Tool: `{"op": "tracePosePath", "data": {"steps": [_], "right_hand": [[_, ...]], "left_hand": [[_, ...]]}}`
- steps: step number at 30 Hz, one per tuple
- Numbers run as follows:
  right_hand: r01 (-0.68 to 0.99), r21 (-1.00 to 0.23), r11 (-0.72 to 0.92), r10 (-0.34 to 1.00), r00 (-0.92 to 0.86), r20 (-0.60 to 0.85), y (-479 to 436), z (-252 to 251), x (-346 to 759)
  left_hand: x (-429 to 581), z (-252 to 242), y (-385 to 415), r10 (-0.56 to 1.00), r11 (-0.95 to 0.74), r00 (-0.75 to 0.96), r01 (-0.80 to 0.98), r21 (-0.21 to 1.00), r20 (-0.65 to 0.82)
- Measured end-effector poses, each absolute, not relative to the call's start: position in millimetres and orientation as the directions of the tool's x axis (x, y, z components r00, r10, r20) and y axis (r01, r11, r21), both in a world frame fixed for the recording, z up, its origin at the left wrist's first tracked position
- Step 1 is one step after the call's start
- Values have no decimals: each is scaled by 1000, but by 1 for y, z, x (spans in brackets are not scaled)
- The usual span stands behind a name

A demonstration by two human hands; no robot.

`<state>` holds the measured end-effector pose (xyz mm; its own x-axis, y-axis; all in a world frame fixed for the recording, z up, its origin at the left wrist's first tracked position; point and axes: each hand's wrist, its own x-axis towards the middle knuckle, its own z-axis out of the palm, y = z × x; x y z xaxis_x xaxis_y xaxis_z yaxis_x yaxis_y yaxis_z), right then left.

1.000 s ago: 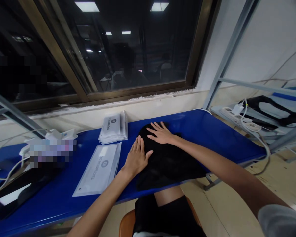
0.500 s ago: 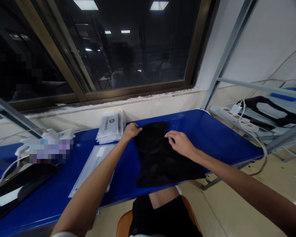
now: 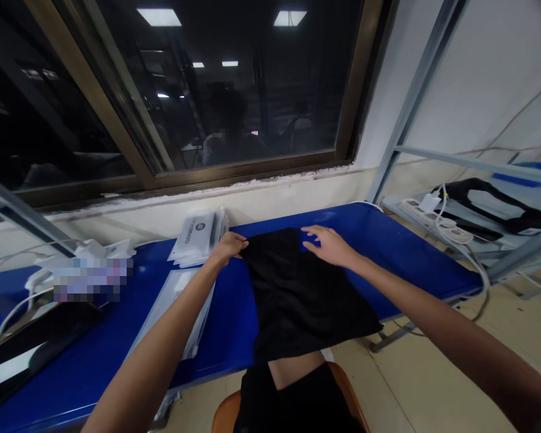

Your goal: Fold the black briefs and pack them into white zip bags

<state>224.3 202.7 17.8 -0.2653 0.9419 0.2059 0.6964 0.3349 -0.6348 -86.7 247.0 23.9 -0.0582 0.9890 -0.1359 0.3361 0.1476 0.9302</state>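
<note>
A piece of black cloth, perhaps a garment (image 3: pixel 306 300), lies spread on the blue table (image 3: pixel 374 246), with its near edge at the table's front. At its far left corner, my left hand (image 3: pixel 231 246) pinches the fabric between thumb and fingers. My right hand (image 3: pixel 328 243) is beside the far right corner, thumb and fingers apart, with nothing visible between them. Some soft wrinkles cross the cloth's lower half.
Left of the cloth is a stack of printed clear plastic bags (image 3: pixel 193 234), and nearer me more flat bags (image 3: pixel 175 294), partly behind my left arm. White chargers and cables (image 3: pixel 90 248) lie farther left. A power strip (image 3: pixel 433 219) rests on the right-hand shelf.
The cloth has shifted slightly left and toward me, its far left corner now in my left hand's pinch. My right hand has moved a little away from me, its fingers spreading.
</note>
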Motion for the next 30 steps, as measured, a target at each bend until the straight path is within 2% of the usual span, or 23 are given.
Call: {"op": "tracePosePath", "data": {"steps": [2, 5, 11, 14, 17, 20, 22, 26, 30], "right_hand": [[683, -695, 226, 972, -209, 110, 241, 24, 218], [616, -769, 171, 971, -238, 25, 277, 25, 210], [299, -952, 70, 935, -352, -42, 274, 20, 209], [199, -980, -5, 920, -383, -83, 266, 17, 211], [109, -994, -22, 925, -376, -62, 262, 12, 207], [-6, -1000, -6, 939, -345, -4, 257, 11, 204], [-67, -997, -41, 915, -403, -11, 254, 13, 206], [-5, -988, -157, 852, -506, -132, 250, 15, 214], [136, -987, -82, 856, -499, -139, 245, 13, 216]], "left_hand": [[-84, 24, 246, 990, 137, -86, 329, 934, -115], [-82, 27, 245, 988, 153, -78, 315, 937, -135], [-89, 36, 242, 981, 184, 23, 199, 963, -192], [-90, 41, 233, 967, 204, 123, 134, 970, -221], [-91, 41, 220, 957, 218, 166, 121, 968, -236], [-92, 37, 209, 971, 177, 145, 89, 980, -188], [-93, 33, 204, 976, 130, 167, 74, 989, -141], [-94, 23, 202, 989, 65, 126, 53, 996, -72], [-90, 15, 197, 989, 65, 131, 8, 998, -65]]}}
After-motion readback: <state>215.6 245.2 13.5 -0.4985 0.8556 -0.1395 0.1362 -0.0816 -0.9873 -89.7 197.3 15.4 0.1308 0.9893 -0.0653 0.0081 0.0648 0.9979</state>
